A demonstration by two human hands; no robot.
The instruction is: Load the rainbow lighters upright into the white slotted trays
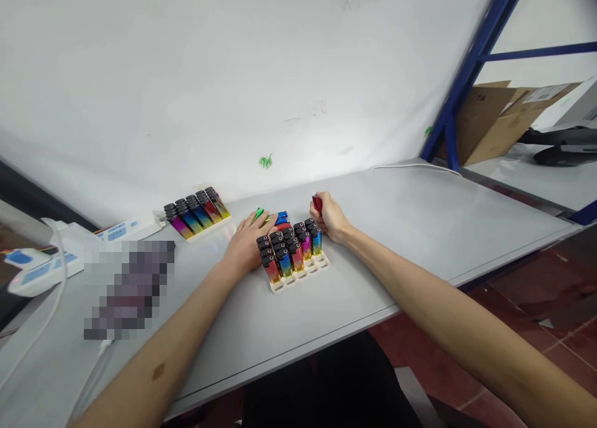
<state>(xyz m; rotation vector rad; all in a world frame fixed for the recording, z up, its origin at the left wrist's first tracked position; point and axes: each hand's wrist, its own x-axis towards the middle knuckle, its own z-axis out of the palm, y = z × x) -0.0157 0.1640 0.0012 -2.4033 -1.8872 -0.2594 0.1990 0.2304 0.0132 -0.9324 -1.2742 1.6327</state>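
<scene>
A white tray [303, 276] of upright lighters with black tops stands in the middle of the grey table, its front row of slots bare. Behind it lie several loose lighters, among them a blue one [282, 218] and a green one [259, 213]. My left hand [247, 238] is spread over the table at the tray's left, fingers apart and reaching over the loose lighters. Right of the tray's back corner, my right hand [330, 216] is closed round a red lighter [318, 203], whose end shows above the fingers.
A second tray [209, 230] full of lighters stands by the wall at the back left. Power strips [121, 230], cables and a pixelated dark object [133, 288] are on the left. Beyond a blue frame at right is a cardboard box [489, 117].
</scene>
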